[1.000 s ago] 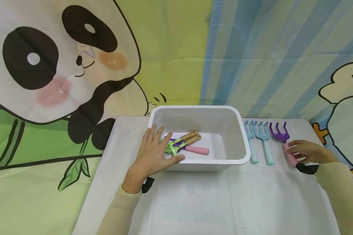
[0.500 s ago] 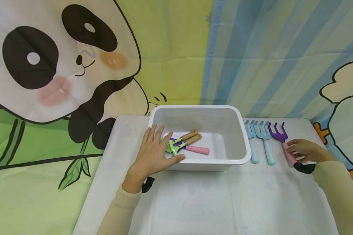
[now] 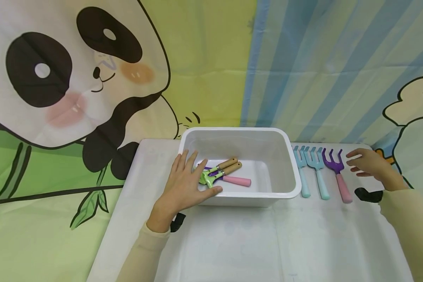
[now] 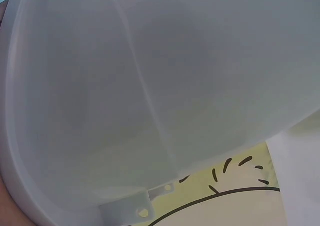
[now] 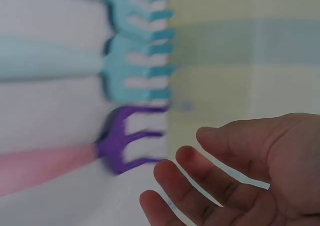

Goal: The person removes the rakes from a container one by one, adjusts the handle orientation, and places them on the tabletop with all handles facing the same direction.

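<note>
My left hand (image 3: 183,184) rests spread over the front left rim of a white plastic tub (image 3: 229,194). Inside that tub lie green garden tools (image 3: 208,179) with wooden handles and a purple one with a pink handle (image 3: 237,181). On the table to the tub's right, a purple hand rake (image 3: 335,164) with a pink handle lies beside two light blue hand rakes (image 3: 315,160). Just right of the purple rake hovers my right hand (image 3: 370,166), holding nothing, its fingers loosely bent. The right wrist view shows its fingertips (image 5: 165,173) near the purple tines.
A white-covered table (image 3: 239,243) bears everything. Behind it hangs a cloth backdrop (image 3: 204,58) with a panda print and blue stripes, close to the tub's back rim and the rakes' tines.
My right hand has let go of the purple rake's pink handle and moved up and right, away from it. The purple rake now lies straighter alongside the blue ones. The left hand stays put.
</note>
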Demonstrator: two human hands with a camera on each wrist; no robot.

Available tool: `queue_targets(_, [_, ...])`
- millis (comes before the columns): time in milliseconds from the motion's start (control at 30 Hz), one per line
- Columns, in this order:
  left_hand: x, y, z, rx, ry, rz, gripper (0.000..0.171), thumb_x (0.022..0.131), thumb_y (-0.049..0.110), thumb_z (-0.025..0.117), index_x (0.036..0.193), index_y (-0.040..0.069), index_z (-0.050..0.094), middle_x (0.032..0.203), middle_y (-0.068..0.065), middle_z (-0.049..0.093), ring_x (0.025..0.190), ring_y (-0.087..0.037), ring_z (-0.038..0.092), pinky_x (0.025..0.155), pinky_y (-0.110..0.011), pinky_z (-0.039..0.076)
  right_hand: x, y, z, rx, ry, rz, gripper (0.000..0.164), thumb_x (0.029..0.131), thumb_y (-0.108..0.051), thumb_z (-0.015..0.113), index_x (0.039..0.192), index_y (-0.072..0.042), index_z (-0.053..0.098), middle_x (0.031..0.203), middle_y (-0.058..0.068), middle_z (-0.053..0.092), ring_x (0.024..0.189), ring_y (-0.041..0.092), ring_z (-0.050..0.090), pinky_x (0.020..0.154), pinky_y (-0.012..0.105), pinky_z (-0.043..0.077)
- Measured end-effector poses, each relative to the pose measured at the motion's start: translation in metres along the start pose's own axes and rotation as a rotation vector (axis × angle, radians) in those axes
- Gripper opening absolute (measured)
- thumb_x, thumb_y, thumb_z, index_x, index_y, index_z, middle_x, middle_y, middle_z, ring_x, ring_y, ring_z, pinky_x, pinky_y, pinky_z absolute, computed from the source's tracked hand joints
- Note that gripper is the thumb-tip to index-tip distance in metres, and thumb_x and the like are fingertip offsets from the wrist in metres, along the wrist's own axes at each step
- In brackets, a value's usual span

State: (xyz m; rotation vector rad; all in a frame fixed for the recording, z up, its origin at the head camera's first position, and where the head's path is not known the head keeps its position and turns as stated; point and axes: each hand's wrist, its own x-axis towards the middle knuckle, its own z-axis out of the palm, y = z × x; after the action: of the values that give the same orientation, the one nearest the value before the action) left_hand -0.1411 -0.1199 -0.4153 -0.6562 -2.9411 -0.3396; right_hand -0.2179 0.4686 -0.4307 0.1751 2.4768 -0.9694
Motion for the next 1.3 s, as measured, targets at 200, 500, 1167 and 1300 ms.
queue_targets(200, [-0.001,0.000,0.000,-0.007,0.005,-0.001,0.103,0.081,0.089,0.036,0.148,0.012,0.051,0.160,-0.018,0.028,0.150,-0.040,0.007,0.119,-0.051,0.001,-0.023,-0.073,0.003,-0.068,0.038,-0.180,0.046,0.107,-0.018,0.049,0.137,0.015,0.037,0.127,0.039,0.051,0.106,0.044,0.061,0.083,0.046,0.057])
queue_targets(500, [0.000,0.001,0.000,-0.004,0.006,0.003,0.103,0.081,0.089,0.036,0.148,0.012,0.050,0.159,-0.019,0.029,0.149,-0.041,0.008,0.119,-0.052,0.002,-0.041,-0.169,0.028,-0.196,0.035,-0.360,0.041,0.103,-0.025,0.059,0.134,0.000,0.051,0.119,0.024,0.063,0.092,0.029,0.068,0.077,0.041,0.059])
queue_targets(1167, [-0.001,0.000,-0.001,-0.005,-0.004,-0.001,0.103,0.082,0.088,0.036,0.148,0.011,0.050,0.160,-0.019,0.028,0.150,-0.041,0.007,0.119,-0.053,0.002,0.013,-0.284,0.121,-0.342,-0.222,-0.697,0.015,0.097,-0.010,0.065,0.111,-0.008,0.068,0.102,0.006,0.070,0.093,0.025,0.066,0.076,0.040,0.052])
queue_targets(1300, [0.000,0.000,-0.001,-0.008,-0.001,0.001,0.102,0.082,0.088,0.035,0.148,0.011,0.050,0.159,-0.019,0.029,0.150,-0.041,0.008,0.119,-0.053,0.002,0.034,-0.297,0.142,-0.390,-0.259,-0.771,0.014,0.095,-0.008,0.065,0.107,-0.009,0.070,0.103,0.005,0.069,0.099,0.023,0.065,0.079,0.039,0.052])
